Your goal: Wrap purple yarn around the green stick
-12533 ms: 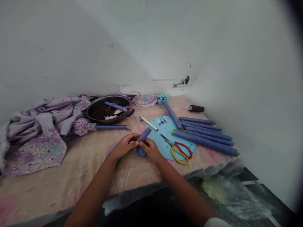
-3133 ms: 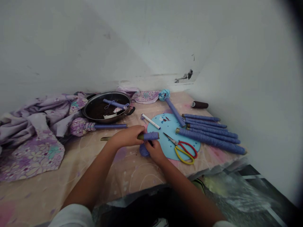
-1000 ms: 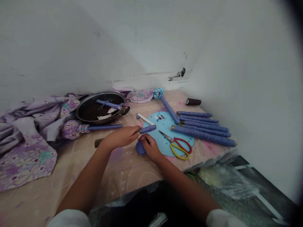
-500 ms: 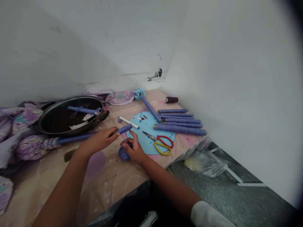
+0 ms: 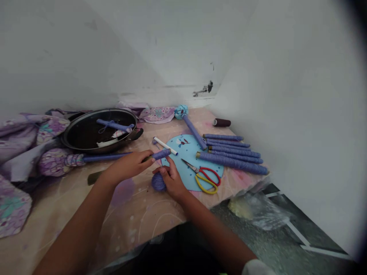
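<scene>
My left hand [image 5: 132,165] is closed round a stick, palm down. Purple yarn [image 5: 162,154] is wound on the stick's far end, while its bare brown end [image 5: 94,178] shows past my wrist. Just right of and below that wound end, my right hand [image 5: 173,180] holds a ball of purple yarn [image 5: 158,182] low over the table. Its index finger points up near the wrapped tip. Beside it, scissors [image 5: 200,176] with red and yellow handles lie on a round light-blue sheet [image 5: 187,183], as does part of a white marker [image 5: 165,146].
Several yarn-wrapped sticks [image 5: 233,162] lie at the table's right side, near a dark thread spool [image 5: 221,122]. A blue-headed wrapped stick [image 5: 193,130] lies behind the sheet. A black pan [image 5: 74,147] and floral cloth [image 5: 20,208] occupy the left. Walls stand behind and right.
The camera view has swung left, so everything sits further right in the picture. Both hands keep nearly the same hold, and more of the yarn ball shows beside my right hand.
</scene>
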`<state>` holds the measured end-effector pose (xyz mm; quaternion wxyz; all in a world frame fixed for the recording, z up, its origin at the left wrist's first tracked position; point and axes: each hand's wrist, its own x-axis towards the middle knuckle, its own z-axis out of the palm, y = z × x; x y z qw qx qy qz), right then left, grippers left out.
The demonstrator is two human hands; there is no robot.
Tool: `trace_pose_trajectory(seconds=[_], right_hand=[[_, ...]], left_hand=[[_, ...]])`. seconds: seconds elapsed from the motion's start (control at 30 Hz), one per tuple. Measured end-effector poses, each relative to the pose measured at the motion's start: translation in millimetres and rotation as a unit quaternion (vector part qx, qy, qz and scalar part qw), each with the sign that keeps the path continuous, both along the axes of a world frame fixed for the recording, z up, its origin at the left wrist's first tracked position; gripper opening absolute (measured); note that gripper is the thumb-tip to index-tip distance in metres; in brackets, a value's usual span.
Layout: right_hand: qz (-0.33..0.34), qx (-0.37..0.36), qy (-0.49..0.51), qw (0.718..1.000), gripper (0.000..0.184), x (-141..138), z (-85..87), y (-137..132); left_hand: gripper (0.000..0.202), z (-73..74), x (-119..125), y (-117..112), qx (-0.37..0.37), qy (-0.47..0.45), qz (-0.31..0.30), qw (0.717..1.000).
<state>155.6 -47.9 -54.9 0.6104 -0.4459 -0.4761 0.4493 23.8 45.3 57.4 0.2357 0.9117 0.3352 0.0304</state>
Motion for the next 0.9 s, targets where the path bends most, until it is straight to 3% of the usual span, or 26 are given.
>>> trace_pose_trajectory(seconds=[0.13, 0.5, 0.9], right_hand=[[-0.017, 0.017, -0.06, 0.998, 0.025, 1, 6.8, -2], [-0.027, 0.002, -0.07, 0.997, 0.024, 0, 10.1, 2], [-0.032, -0.007, -0.063, 0.997, 0.02, 0, 8.2, 2]], left_hand=[[0.041, -1.6, 0, 0, 0.007, -0.011, -0.009, 1.0], [0.04, -3.8, 7, -11, -0.036, -0.022, -0.061, 0.997], [0.037, -5.8, 5, -7, -0.006, -0.01, -0.049, 0.999]])
